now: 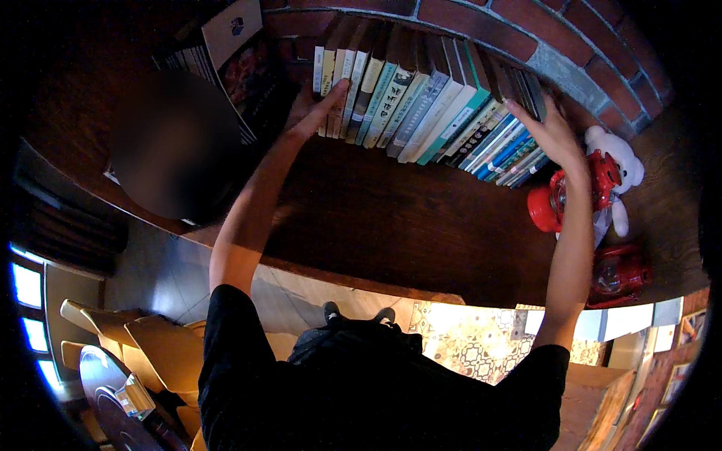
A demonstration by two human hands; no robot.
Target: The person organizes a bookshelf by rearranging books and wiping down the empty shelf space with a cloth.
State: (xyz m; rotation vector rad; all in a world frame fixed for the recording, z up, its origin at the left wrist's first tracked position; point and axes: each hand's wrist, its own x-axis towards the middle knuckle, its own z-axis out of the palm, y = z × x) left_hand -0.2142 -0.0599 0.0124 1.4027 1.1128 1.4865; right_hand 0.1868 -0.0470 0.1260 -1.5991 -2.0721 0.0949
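A long row of upright books [406, 105] stands on a dark wooden shelf [338, 210], spines facing me. At its left end is my left hand [316, 113], the thumb across the front of the spines and the other fingers mostly hidden beside the end book. My right hand [556, 135] clasps the right end, with its thumb on the upper spines and its fingers round the outer side. The row is held between both hands. Books toward the right lean and look thinner.
Right of the row stand a red lantern [543, 209], a white plush toy [628, 169] and another red lantern [620, 274]. More books [241, 83] and a blurred round patch are on the left. Behind rises a brick wall [481, 22]. Below are chairs [162, 349] and a round table [101, 372].
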